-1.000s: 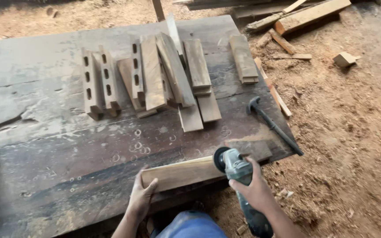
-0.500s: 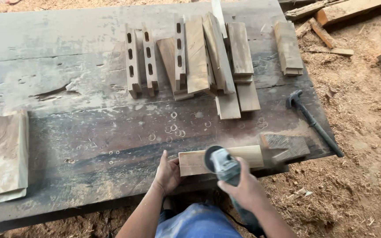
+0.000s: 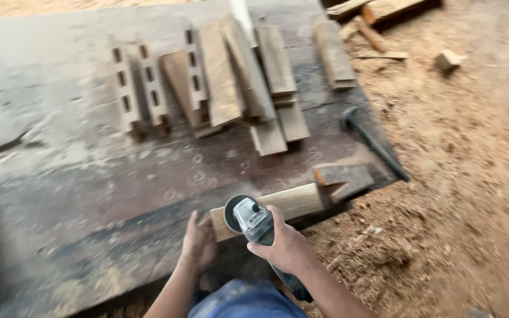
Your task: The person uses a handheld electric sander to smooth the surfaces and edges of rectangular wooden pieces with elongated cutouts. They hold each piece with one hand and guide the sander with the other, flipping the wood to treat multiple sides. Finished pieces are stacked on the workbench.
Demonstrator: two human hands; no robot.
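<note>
My right hand (image 3: 287,244) grips a grey angle grinder (image 3: 250,219), whose round disc rests against a light wooden piece (image 3: 293,202) lying at the near edge of the dark workbench (image 3: 60,176). My left hand (image 3: 198,242) presses flat on the left end of that piece. The piece's right end butts against a notched wooden block (image 3: 344,178).
Slotted wooden pieces (image 3: 128,91) and several flat boards (image 3: 248,76) lie in a row across the bench's far half. A hammer (image 3: 372,141) lies near the right edge. Sawdust covers the ground (image 3: 460,176) at right, with offcuts (image 3: 448,59) scattered on it.
The view has swung left then right again and is blurred now. The hands stay on the piece, with the grinder's disc held near its left end.
</note>
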